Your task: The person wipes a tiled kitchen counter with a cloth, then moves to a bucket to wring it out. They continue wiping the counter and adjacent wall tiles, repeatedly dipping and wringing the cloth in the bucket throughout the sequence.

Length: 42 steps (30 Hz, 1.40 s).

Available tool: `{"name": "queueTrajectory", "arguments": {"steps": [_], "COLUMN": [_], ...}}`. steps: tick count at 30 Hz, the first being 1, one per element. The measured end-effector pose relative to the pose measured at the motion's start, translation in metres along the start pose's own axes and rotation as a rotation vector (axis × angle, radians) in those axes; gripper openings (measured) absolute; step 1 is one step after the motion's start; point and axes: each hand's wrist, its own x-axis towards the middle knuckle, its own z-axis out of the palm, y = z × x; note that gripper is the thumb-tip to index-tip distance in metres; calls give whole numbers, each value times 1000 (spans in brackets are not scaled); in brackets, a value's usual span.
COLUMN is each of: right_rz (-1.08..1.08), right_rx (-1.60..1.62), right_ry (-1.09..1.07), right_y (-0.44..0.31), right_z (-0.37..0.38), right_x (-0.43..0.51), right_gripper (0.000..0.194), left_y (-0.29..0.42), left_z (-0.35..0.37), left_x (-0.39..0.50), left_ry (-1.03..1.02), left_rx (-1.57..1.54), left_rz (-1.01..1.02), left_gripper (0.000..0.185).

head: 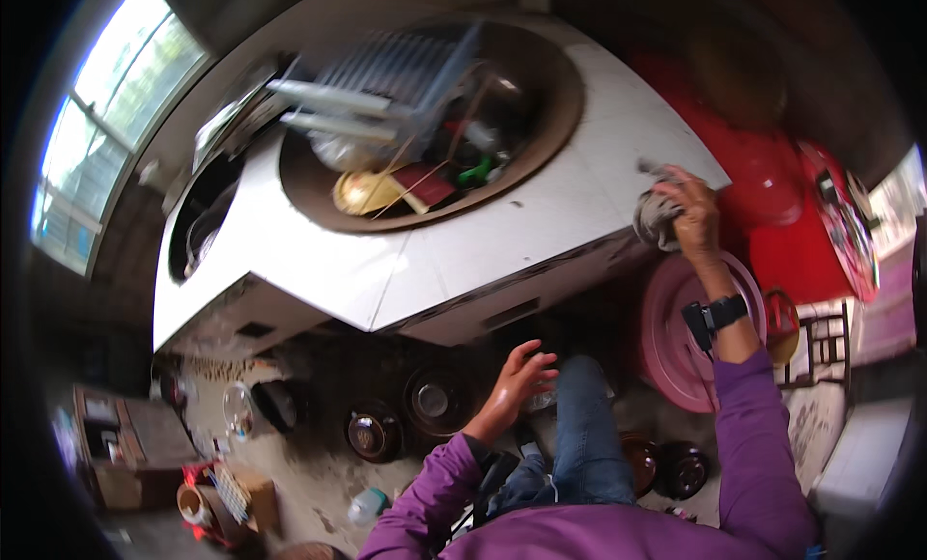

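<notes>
My right hand (694, 211) grips a crumpled grey cloth (657, 218) at the right end of a white-tiled counter (601, 154). Part of the cloth rests over the counter's edge, and the fingers are slightly blurred. Below that wrist stands a large pink plastic basin (663, 328). My left hand (520, 380) hangs in the air in front of the counter with its fingers apart and holds nothing. A wide round pan (572, 104) is set into the counter. In it lie a blue-grey plastic rack (391, 75), a yellow bowl (355, 191), a dark red flat object (427, 183) and other clutter.
A second round opening (181, 234) is at the counter's left end. A red surface (789, 256) adjoins the right end. Dark glazed jars (373, 431) stand on the floor below. Cardboard boxes (137, 484) lie at lower left, and a dark chair (822, 346) stands at right.
</notes>
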Motion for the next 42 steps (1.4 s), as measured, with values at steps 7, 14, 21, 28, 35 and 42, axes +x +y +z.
{"name": "queueTrajectory", "arguments": {"steps": [7,14,21,28,35,42], "right_rz": [665,1000,618,287,274,-117], "right_rx": [790,1471,1545,1148,744,261], "right_ry": [18,-314,-772,-388,-284,-317], "right_y": [-114,-251,-286,-308,-261,-213], "right_z": [49,95,69,92,151,219], "right_x": [33,25,-38,-71,-30,-31], "right_gripper": [43,51,61,85,73,69], "left_y": [20,48,63,48,113,94], "left_z": [-5,-52,-73,-60,-82,-123], "left_x": [-33,-60,-80,-61,-57,0], "left_ry": [133,364,456,423,621,814], "left_rx": [118,-93,-201,202,546,711], "left_rz": [343,757,867,812,607,690], "left_gripper": [86,106,45,59,41,27]}}
